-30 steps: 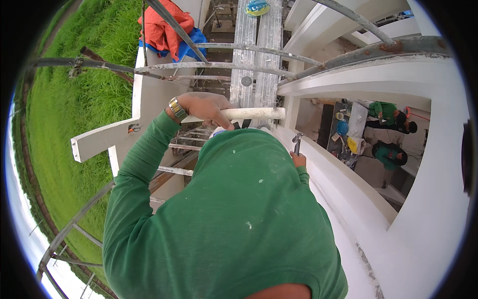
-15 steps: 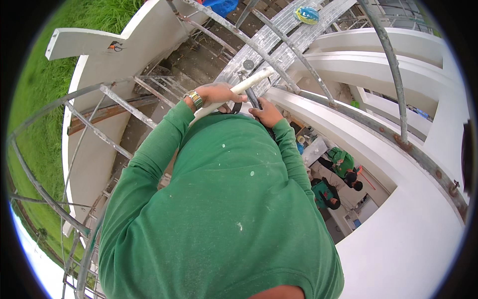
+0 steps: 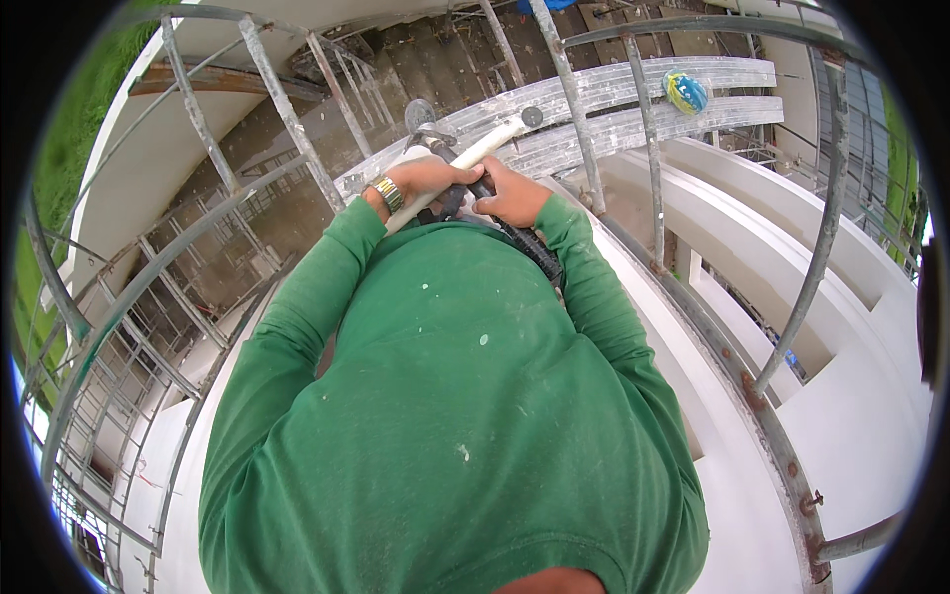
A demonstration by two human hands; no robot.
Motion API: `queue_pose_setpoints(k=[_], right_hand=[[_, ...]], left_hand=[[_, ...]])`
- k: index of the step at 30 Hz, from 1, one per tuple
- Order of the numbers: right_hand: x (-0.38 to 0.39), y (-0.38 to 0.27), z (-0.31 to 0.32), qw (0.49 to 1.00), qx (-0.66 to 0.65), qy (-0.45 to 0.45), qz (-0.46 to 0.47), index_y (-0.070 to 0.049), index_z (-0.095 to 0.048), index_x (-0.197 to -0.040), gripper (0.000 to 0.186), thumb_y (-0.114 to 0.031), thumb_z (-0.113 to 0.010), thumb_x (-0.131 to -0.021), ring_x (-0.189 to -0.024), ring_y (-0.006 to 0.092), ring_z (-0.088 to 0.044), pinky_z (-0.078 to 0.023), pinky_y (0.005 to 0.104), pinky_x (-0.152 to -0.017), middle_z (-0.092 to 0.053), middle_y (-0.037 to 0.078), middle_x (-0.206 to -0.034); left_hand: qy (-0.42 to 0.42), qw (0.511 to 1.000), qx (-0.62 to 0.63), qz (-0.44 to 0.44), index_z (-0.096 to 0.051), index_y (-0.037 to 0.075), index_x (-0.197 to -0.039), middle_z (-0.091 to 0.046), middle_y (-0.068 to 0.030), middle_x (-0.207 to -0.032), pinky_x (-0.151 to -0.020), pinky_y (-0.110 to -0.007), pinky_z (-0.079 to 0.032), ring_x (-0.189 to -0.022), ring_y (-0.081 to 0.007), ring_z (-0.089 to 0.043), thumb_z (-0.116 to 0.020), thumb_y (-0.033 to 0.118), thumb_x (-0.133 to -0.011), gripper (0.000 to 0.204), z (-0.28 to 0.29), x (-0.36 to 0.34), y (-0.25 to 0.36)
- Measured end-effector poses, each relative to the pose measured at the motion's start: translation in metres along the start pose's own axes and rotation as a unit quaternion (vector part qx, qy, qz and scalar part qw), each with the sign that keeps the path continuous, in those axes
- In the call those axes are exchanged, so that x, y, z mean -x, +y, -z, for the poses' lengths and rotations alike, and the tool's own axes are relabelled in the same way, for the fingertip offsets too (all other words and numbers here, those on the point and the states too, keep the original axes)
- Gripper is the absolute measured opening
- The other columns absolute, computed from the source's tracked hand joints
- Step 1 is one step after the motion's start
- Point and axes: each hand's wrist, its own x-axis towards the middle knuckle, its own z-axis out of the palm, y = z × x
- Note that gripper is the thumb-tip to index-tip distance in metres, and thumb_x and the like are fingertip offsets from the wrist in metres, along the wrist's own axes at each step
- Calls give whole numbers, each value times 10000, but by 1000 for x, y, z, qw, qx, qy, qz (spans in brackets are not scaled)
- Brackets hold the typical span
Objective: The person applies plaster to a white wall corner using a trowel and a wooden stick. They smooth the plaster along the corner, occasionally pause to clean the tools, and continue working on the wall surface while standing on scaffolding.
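Note:
My left hand point(image 3: 427, 178), with a metal-band watch at its wrist, is closed round a white tube point(image 3: 495, 139). The tube slants up and to the right, in front of my waist. Close against it, my right hand point(image 3: 517, 194) grips the dark handle of what looks like a hammer point(image 3: 441, 140). Its metal head points away from me, left of the tube's far end. The fingertips of both hands meet near the handle, and part of the grip is hidden. A black ribbed strip point(image 3: 534, 249) runs below my right hand along my waist.
Grey scaffold pipes point(image 3: 653, 158) surround me on both sides. Ahead lie paint-spattered metal planks point(image 3: 633, 129) bearing a blue and yellow bundle point(image 3: 685, 91) and a grey disc point(image 3: 532, 117). White curved ledges point(image 3: 772, 228) rise at right; steps point(image 3: 426, 74) lie below.
My view has swung round, so the planks lie more crosswise and the people below at right are out of sight. My right hand has come up against my left.

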Motion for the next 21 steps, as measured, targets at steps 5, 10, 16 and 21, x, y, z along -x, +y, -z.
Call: queue_pose_setpoints(k=[5, 10, 16, 21], right_hand=[[-24, -53, 21, 996, 31, -60, -64, 56, -400, -1317, 573, -130, -694, -861, -1092, 222, -607, -474, 350, -956, -641, 202, -1196], [-40, -72, 35, 991, -69, -57, -103, 56, -428, -1282, 544, -174, -703, -873, -1005, 219, -653, -505, 347, -895, -685, 191, -1098], [-37, -110, 61, 989, -11, 76, -124, 46, -581, -1193, 422, -259, -716, -934, -912, 165, -681, -537, 337, -844, -730, 135, -1003], [49, -203, 153, 814, 148, 553, 94, -17, -687, -1121, 198, -110, -714, -949, -907, 157, -688, -547, 304, -819, -732, 99, -1040]], left_hand=[[40, 999, 7, -26, -729, -22, -1029, -712, -60, -813, -514, -281, -496, -614, -119, -640, -760, 438, -906, 477, 28, -2, 8], [-8, 985, 168, -24, -717, 17, -970, -672, -22, -794, -453, -208, -429, -512, -42, -492, -781, 251, -879, 258, 62, -17, 22], [-20, 975, 220, -9, -609, 24, -982, -562, 8, -785, -406, -214, -351, -461, -42, -412, -707, 115, -860, 181, 85, -43, 67], [-12, 979, 203, -27, -598, 42, -955, -627, -30, -789, -430, -243, -380, -478, -47, -416, -655, 108, -878, 116, 114, -54, 83]])
